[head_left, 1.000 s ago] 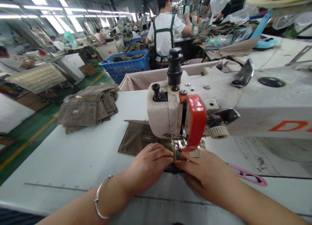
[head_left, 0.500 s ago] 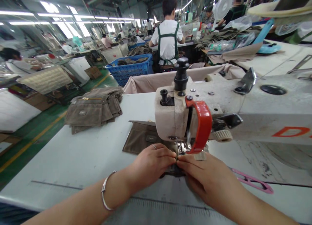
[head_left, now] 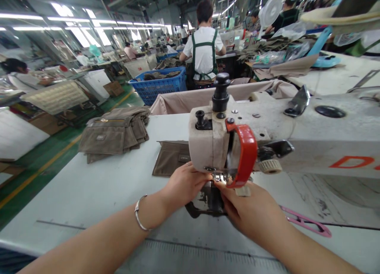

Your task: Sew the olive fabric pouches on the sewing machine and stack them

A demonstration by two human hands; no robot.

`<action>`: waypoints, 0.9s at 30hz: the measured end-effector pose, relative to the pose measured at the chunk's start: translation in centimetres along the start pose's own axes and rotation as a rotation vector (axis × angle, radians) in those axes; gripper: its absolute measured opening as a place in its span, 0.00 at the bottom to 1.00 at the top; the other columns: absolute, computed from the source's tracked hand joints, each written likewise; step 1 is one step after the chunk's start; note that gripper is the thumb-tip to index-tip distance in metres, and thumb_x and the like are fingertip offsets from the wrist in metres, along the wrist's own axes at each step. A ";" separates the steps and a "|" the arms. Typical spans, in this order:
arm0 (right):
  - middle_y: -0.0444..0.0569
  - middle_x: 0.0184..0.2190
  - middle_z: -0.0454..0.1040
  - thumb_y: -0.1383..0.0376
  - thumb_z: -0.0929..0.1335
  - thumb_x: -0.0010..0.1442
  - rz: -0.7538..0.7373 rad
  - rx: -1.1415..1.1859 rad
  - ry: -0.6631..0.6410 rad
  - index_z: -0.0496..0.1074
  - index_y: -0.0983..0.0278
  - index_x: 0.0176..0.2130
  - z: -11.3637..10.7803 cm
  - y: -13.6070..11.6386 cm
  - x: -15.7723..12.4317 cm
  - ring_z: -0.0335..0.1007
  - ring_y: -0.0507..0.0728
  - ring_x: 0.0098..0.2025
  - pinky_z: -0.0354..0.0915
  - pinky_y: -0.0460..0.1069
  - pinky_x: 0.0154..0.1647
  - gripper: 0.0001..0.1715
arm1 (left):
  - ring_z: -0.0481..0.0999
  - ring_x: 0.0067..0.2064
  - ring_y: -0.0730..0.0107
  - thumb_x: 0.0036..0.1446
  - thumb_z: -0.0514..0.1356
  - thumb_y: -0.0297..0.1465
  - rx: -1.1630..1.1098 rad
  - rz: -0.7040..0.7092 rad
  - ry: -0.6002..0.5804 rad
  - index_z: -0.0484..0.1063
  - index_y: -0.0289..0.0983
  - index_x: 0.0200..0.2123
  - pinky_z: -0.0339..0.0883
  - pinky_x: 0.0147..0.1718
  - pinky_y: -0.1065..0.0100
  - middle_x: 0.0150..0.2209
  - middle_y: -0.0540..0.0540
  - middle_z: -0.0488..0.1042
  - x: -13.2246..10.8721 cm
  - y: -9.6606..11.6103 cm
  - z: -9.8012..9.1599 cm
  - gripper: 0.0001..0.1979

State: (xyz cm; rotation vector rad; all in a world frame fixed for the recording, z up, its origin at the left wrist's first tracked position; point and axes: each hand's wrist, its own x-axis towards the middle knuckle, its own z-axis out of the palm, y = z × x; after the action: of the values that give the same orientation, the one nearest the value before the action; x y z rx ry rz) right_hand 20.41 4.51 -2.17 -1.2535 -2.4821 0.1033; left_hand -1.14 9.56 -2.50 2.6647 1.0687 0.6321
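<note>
A brown fabric pouch [head_left: 170, 160] with a small dark label lies flat on the table, its right part hidden behind the head of the white sewing machine [head_left: 203, 141]. My left hand [head_left: 187, 184] has its fingers closed on the pouch's near edge, just left of the presser foot [head_left: 220, 178]. Close by on the right, my right hand [head_left: 252, 205] pinches the same edge, thumb and finger almost touching the foot. The metal needle plate [head_left: 208, 199] shows between both hands. An orange guard [head_left: 247, 155] covers part of the needle area.
A stack of brown pouches [head_left: 103, 135] lies at the table's left. Right of my right hand is a pink thread snipper [head_left: 310, 222]. Beyond the table stand a pink cloth-lined bin [head_left: 175, 102] and a blue basket [head_left: 162, 86]. A person [head_left: 204, 44] works ahead, back turned.
The pouch has moved away from me, deeper under the machine head. Both hands have shifted slightly forward with it, and more of the needle plate now shows.
</note>
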 end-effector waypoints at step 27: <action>0.52 0.43 0.74 0.72 0.65 0.55 -0.080 0.124 -0.058 0.72 0.61 0.51 -0.3 -0.6 -0.2 0.70 0.63 0.43 0.67 0.58 0.43 0.23 | 0.74 0.45 0.58 0.47 0.52 0.17 0.026 -0.146 -0.205 0.74 0.37 0.36 0.68 0.47 0.58 0.41 0.44 0.76 1.1 5.3 -3.3 0.17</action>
State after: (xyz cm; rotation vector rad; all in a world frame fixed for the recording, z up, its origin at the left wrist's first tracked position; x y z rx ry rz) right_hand 20.17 3.97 -1.78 -1.1148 -2.5290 0.2721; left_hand 1.30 6.57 2.56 2.5737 1.2044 0.3124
